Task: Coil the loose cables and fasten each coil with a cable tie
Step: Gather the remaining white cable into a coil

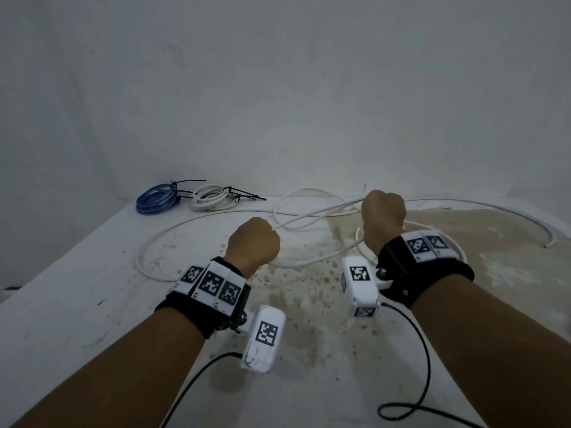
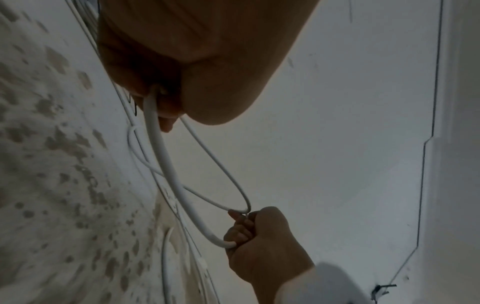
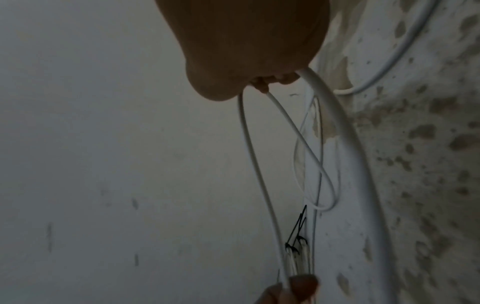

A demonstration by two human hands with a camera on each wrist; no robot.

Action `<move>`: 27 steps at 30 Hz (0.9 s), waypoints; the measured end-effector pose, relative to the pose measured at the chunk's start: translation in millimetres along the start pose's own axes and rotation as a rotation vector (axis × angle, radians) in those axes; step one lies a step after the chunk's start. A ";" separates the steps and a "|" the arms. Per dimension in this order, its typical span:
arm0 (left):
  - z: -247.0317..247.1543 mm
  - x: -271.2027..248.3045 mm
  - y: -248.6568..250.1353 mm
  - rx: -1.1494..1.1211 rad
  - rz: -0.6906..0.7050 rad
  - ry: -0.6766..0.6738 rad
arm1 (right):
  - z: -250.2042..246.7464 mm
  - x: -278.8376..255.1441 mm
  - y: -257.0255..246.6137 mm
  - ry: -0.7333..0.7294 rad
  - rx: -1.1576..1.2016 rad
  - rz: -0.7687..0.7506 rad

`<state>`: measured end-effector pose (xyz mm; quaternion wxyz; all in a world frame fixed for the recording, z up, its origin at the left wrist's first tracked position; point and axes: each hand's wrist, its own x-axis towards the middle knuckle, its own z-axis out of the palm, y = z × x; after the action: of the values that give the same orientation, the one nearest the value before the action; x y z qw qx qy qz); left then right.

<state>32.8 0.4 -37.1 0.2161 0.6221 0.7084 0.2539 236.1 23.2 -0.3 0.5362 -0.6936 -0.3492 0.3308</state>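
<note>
Already at the far left of the worktop (image 1: pixel 61 304) lie two finished bundles: a blue coil (image 1: pixel 156 199) and, just beside it on the right, a white coil (image 1: pixel 210 197), each cinched with black cable ties (image 1: pixel 244 194) whose tails stick out. They sit near the back edge, well apart from the hands, probably set there to keep the working area free.

Moving right, the left hand (image 1: pixel 253 242) is a closed fist, its grip curled round the loose white cable (image 1: pixel 315 216). The left wrist view shows the cable leaving this fist and sagging in a loop to the other hand. Holding it raised off the worktop likely lets the slack hang into a turn, so the step in hand seems to be forming the first loops.

Further right, the right hand (image 1: pixel 383 214) is also fisted, gripping the same cable at a second place; both hands hold it, near each other and above the surface.

Most of the cable is uncoiled. One long run curves out left of the left hand, another sweeps far right to a free end (image 1: pixel 547 245), and several strands cross between and behind the hands. Those crossings could snag as slack is drawn in. The worktop under the hands is stained brown and speckled. Thin black wires (image 1: pixel 423 350) trail from the wrist cameras near the forearms.
</note>
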 end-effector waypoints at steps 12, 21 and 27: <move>-37.4 -6.2 -3.9 0.011 -0.019 -0.006 | 43.5 -34.6 -27.1 -0.431 -0.065 -0.288; -51.1 -1.8 -3.2 -0.148 0.017 0.165 | 31.7 -64.8 -38.8 -1.074 -0.286 -0.301; -50.2 -2.2 12.3 -0.448 0.239 0.241 | 39.5 -55.5 -31.9 -0.723 0.073 -0.355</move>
<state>11.4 -5.2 9.6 0.2307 0.6033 0.5767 0.5002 169.3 2.7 27.4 0.4519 -0.4421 -0.6176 0.4678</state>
